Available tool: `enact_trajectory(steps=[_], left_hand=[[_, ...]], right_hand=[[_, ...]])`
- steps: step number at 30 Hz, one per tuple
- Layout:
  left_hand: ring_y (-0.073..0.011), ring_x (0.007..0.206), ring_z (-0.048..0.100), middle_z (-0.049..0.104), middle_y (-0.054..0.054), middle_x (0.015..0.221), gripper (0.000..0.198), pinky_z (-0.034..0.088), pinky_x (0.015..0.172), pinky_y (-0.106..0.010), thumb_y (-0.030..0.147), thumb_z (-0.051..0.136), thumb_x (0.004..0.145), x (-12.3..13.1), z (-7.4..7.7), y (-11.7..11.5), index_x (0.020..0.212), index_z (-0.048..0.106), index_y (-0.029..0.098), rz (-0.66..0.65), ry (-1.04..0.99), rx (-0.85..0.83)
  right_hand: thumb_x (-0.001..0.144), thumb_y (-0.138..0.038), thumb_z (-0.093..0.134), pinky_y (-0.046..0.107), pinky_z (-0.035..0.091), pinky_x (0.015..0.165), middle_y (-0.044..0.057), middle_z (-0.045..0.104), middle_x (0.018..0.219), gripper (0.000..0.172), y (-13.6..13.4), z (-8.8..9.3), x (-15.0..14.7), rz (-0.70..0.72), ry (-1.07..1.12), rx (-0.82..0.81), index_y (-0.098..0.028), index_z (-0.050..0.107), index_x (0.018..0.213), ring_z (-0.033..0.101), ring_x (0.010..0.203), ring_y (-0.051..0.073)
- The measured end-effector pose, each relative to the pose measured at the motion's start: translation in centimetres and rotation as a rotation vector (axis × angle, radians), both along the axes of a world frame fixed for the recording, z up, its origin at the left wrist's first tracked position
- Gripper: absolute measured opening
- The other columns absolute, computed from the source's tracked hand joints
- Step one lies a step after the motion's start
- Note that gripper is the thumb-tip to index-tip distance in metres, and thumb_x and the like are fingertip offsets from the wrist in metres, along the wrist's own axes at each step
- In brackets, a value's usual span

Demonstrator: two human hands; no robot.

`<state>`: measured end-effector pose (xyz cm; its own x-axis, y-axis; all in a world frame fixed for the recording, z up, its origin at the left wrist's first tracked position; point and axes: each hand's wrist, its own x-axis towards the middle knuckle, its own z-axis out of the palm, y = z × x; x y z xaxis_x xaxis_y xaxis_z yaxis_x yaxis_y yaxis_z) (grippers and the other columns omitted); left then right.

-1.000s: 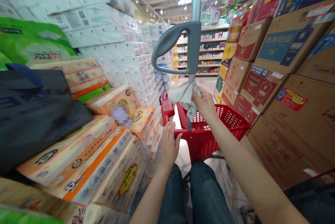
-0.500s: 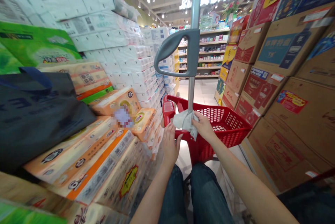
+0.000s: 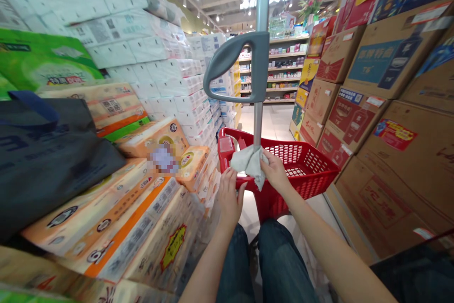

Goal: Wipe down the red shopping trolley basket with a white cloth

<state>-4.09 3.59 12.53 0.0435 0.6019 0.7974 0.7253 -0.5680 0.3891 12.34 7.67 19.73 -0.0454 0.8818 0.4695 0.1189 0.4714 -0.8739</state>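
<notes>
A red plastic shopping basket (image 3: 305, 177) with perforated sides stands in front of my knees. From its near end rises a metal pole (image 3: 258, 123) carrying a grey loop handle (image 3: 260, 66). My right hand (image 3: 275, 170) is closed on a pale grey cloth (image 3: 250, 161), which lies bunched against the foot of the pole and hangs over the basket's near rim. My left hand (image 3: 230, 194) rests on the rim's near left corner, its fingers wrapped over the red edge, left of the cloth.
Orange tissue packs (image 3: 135, 208) are piled at my left, with a dark grey bag (image 3: 56, 151) on them. White tissue packs (image 3: 152, 47) stack behind. Cardboard cartons (image 3: 397, 161) wall the right side. Stocked shelves (image 3: 283, 69) stand ahead beyond the floor.
The view has shifted slightly, so the surroundings sit a little further left. Both hands keep nearly the same places on the cloth and the basket rim.
</notes>
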Motion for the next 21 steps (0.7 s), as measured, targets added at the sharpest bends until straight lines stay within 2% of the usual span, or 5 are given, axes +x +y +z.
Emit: enact_trajectory(steps=[4,7,10,17,21], left_hand=[[-0.0277,0.136,0.039,0.052,-0.015,0.135,0.045,0.037,0.108,-0.051,0.025,0.049,0.096,0.0,-0.1,-0.2,0.14,0.039,0.018,-0.011,-0.007,-0.02],[-0.0271,0.136,0.04,0.051,-0.015,0.136,0.045,0.036,0.109,-0.051,0.024,0.048,0.097,0.0,-0.1,-0.2,0.141,0.038,0.018,-0.016,-0.003,-0.018],[-0.028,0.134,0.041,0.052,-0.016,0.134,0.044,0.037,0.108,-0.052,0.026,0.049,0.096,0.0,-0.1,-0.1,0.139,0.04,0.017,-0.001,-0.007,0.0],[-0.026,0.134,0.041,0.053,-0.014,0.135,0.047,0.038,0.108,-0.048,0.027,0.051,0.096,0.0,-0.2,0.0,0.141,0.039,0.018,0.002,-0.006,0.005],[-0.0257,0.134,0.042,0.054,-0.014,0.135,0.047,0.037,0.109,-0.048,0.026,0.052,0.096,0.1,-0.1,0.0,0.14,0.039,0.018,0.004,-0.009,-0.002]], right_hand=[[0.08,-0.036,0.06,0.029,0.051,0.069,0.003,0.072,0.1,0.034,-0.8,-5.5,0.4,-0.05,-0.066,-0.065,-0.022,0.067,0.11,0.065,0.083,0.021],[0.079,-0.035,0.061,0.029,0.051,0.071,0.003,0.072,0.101,0.035,-1.1,-5.7,0.4,-0.038,-0.063,-0.087,-0.021,0.066,0.111,0.065,0.085,0.021],[0.08,-0.035,0.06,0.027,0.05,0.067,0.002,0.072,0.092,0.032,-0.7,-2.3,0.1,-0.001,-0.029,-0.066,-0.019,0.067,0.106,0.064,0.078,0.019],[0.081,-0.051,0.061,0.027,0.05,0.072,0.001,0.071,0.093,0.039,1.5,12.3,-0.8,-0.062,0.07,0.282,-0.019,0.067,0.104,0.062,0.084,0.018],[0.081,-0.055,0.061,0.026,0.049,0.067,0.0,0.07,0.088,0.04,1.3,11.9,-1.0,-0.039,0.104,0.249,-0.021,0.067,0.102,0.062,0.079,0.017]])
